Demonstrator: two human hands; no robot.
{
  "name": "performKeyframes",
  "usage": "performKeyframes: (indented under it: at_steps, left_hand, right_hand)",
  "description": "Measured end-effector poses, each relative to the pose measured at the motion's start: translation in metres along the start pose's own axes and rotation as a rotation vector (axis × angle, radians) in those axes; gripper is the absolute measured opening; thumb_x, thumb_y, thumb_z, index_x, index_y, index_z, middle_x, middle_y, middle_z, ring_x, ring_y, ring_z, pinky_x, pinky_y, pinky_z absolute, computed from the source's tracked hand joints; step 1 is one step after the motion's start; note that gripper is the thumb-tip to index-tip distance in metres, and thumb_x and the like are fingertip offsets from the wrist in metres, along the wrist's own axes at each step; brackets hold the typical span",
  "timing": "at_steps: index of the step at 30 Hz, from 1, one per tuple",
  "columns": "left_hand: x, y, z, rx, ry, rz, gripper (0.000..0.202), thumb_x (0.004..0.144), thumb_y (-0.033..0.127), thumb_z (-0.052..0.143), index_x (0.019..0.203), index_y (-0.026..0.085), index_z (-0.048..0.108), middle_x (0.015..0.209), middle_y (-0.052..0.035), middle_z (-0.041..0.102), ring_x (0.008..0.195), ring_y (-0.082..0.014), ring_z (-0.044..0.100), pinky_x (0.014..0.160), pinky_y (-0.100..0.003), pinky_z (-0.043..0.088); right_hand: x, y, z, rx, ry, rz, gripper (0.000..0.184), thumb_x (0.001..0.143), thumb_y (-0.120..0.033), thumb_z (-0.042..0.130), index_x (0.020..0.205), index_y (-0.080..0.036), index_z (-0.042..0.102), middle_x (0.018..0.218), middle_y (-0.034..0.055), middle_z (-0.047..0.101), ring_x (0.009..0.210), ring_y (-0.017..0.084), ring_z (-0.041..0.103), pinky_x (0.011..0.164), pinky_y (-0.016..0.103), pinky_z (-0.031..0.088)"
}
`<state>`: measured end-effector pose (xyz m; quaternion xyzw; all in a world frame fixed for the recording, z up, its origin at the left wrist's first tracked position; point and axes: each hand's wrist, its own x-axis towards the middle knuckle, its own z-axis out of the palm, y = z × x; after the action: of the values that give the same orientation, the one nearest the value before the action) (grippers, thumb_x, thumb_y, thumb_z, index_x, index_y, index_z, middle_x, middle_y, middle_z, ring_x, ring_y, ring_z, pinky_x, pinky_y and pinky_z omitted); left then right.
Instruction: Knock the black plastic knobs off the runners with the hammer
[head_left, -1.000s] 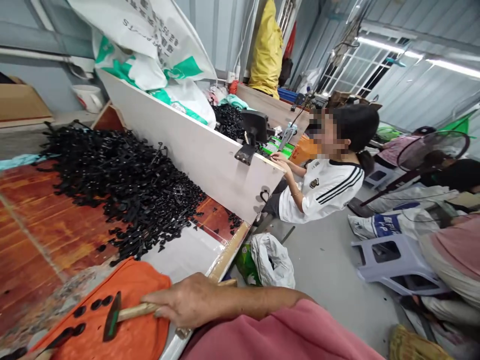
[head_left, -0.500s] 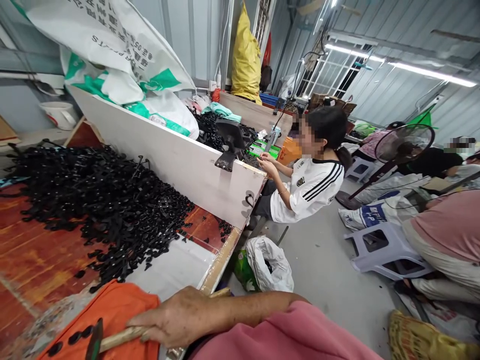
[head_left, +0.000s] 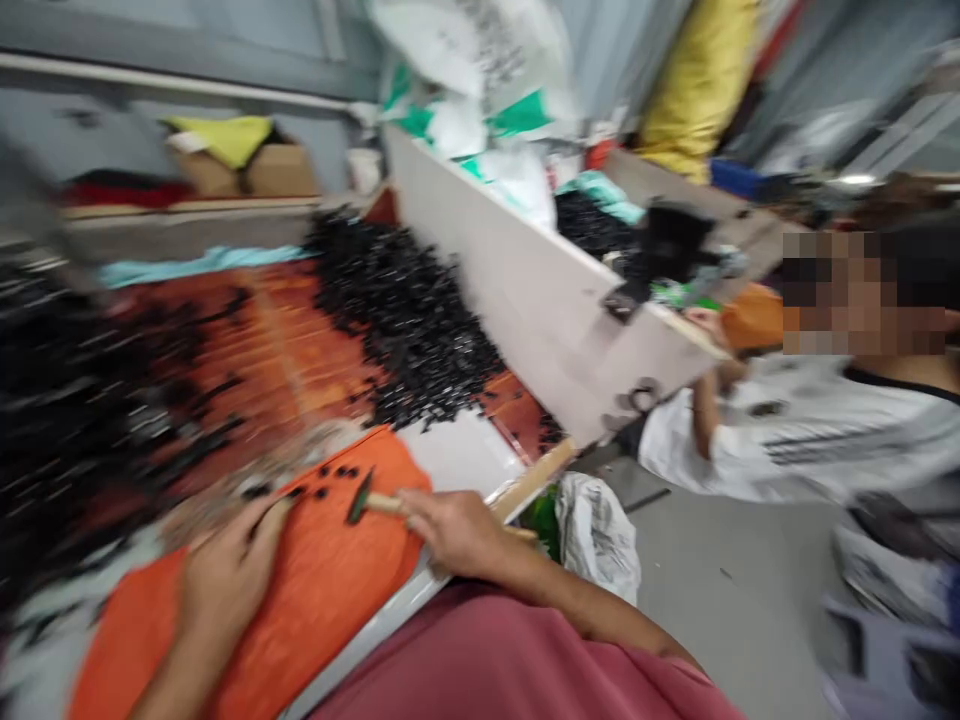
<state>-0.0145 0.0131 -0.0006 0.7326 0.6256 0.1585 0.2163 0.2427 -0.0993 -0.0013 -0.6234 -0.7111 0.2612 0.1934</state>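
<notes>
In my right hand (head_left: 454, 530) is a small hammer (head_left: 382, 502), its pale wooden handle gripped and its dark head just over an orange cloth (head_left: 337, 560). My left hand (head_left: 229, 565) lies on the cloth's left part, thumb and fingers drawn together. Something dark shows at its fingertips, too blurred to name. Several small round black pieces (head_left: 341, 471) sit on the cloth between the hammer head and the left hand.
A heap of black parts (head_left: 412, 330) covers the reddish tabletop (head_left: 300, 340) against a white upright board (head_left: 510, 270). More dark parts (head_left: 97, 430) lie at the left. A co-worker in a white shirt (head_left: 787, 420) sits beyond the board. A white sack (head_left: 596, 530) stands on the floor.
The view has swung left and blurred, so the bench sits further right. My left hand has come into view on the orange cloth. The hammer stays in my right hand.
</notes>
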Motion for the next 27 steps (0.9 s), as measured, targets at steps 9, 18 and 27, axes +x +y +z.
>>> performKeyframes:
  at_steps: [9,18,27]
  left_hand:
    - [-0.007,-0.004,0.011,-0.138,0.107,0.033,0.036,0.097,0.045,0.046,0.094,0.024,0.076,0.091,-0.0026,0.081,0.086,-0.0222,0.071,0.088,-0.034,0.048]
    - [-0.009,-0.003,0.014,0.014,0.072,0.102,0.03,0.102,0.037,0.05,0.093,0.024,0.076,0.086,-0.002,0.08,0.079,-0.0216,0.07,0.091,-0.038,0.039]
    - [-0.007,-0.001,0.014,0.074,0.032,0.055,0.03,0.103,0.037,0.051,0.1,0.027,0.079,0.091,-0.0021,0.081,0.082,-0.0228,0.072,0.091,-0.038,0.039]
  right_hand:
    - [0.008,0.018,0.009,-0.032,-0.018,-0.027,0.044,0.108,-0.031,0.047,0.151,-0.029,0.053,0.123,0.0051,0.077,0.101,0.022,0.076,0.086,0.031,0.057]
    - [0.008,0.02,0.01,-0.061,-0.007,-0.046,0.046,0.107,-0.029,0.046,0.153,-0.028,0.052,0.114,0.0056,0.079,0.095,0.022,0.077,0.079,0.03,0.058]
    - [0.008,0.02,0.009,-0.059,-0.014,-0.034,0.045,0.107,-0.03,0.046,0.152,-0.028,0.053,0.113,0.0064,0.079,0.094,0.023,0.077,0.079,0.031,0.058]
